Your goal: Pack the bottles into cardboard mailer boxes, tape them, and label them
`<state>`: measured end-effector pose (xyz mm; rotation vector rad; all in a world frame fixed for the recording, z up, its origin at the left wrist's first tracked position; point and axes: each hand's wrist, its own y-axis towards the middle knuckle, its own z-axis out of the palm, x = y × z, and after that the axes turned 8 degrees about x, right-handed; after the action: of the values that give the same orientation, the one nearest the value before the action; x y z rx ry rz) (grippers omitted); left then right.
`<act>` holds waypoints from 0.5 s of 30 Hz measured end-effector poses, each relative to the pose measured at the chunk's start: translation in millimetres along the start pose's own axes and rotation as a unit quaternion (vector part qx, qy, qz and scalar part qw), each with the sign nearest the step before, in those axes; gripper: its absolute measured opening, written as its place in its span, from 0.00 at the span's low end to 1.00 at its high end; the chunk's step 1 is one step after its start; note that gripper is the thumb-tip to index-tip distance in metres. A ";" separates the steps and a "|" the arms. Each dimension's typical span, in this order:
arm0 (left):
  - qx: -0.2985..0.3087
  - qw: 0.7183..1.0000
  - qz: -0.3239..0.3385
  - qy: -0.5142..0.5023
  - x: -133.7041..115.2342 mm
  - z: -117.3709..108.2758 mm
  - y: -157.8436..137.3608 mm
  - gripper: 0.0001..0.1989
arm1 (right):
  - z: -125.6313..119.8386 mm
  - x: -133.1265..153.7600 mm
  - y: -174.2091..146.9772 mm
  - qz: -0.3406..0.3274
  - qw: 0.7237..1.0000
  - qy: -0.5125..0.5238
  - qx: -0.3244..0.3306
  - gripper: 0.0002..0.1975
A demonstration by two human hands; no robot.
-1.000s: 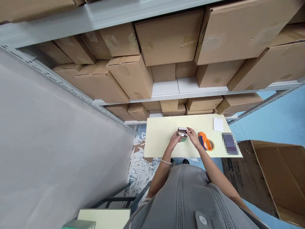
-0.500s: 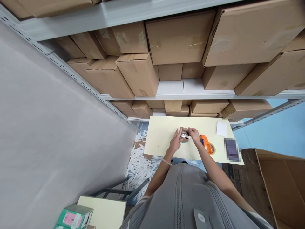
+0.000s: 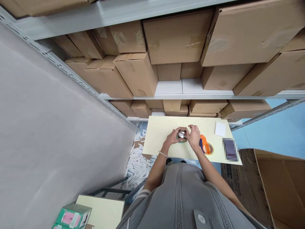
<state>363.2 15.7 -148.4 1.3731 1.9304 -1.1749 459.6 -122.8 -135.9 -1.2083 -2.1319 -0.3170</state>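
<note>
Closest to me is the wearer's grey garment (image 3: 171, 194); low on the left, a green printed box (image 3: 71, 218) sits beside a pale side tabletop (image 3: 102, 206). Past that, over the cream worktable (image 3: 156, 135), both hands meet at a small open-topped carton (image 3: 184, 139), a rounded silvery item (image 3: 182, 134) showing inside. The left hand (image 3: 173, 137) grasps the carton's left side between thumb and fingers. The right hand (image 3: 193, 136) is at its right edge, thumb close in, other fingers raised; whether they pinch anything, I can't tell. I'd judge the step as working at the carton's opening; the next move calls for a steady left hold and care around the item. An orange-and-blue tape dispenser (image 3: 205, 143) lies just right of the right hand; farther off, brown cardboard boxes (image 3: 178, 39) fill the metal shelving (image 3: 171, 96).
</note>
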 end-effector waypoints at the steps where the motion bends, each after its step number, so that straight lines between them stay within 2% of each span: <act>1: -0.004 1.000 0.001 -0.001 -0.4 1.6 0.1 0.47 | 0.4 4.2 -3.1 -0.016 1.000 -0.019 0.016 0.13; 4: -0.017 1.000 -0.019 0.017 -4.3 9.2 -0.2 0.40 | 7.6 14.1 -8.3 -0.023 0.994 -0.050 0.090 0.13; 7: -0.024 0.998 -0.047 0.042 -9.6 16.5 -1.7 0.35 | 19.0 17.4 -5.8 -0.003 0.994 -0.015 0.109 0.16; 11: -0.003 0.998 -0.041 0.056 -13.4 20.7 -5.0 0.42 | 29.6 19.5 4.6 0.023 0.990 0.084 0.107 0.20; 15: 0.017 0.996 -0.056 0.069 -13.7 20.2 -7.6 0.47 | 31.2 24.3 10.3 0.050 0.990 0.067 0.116 0.25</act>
<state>359.5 -9.3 -145.2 1.4134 2.1169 -1.1966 446.2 -85.3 -144.8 -1.1219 -1.9261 -0.0980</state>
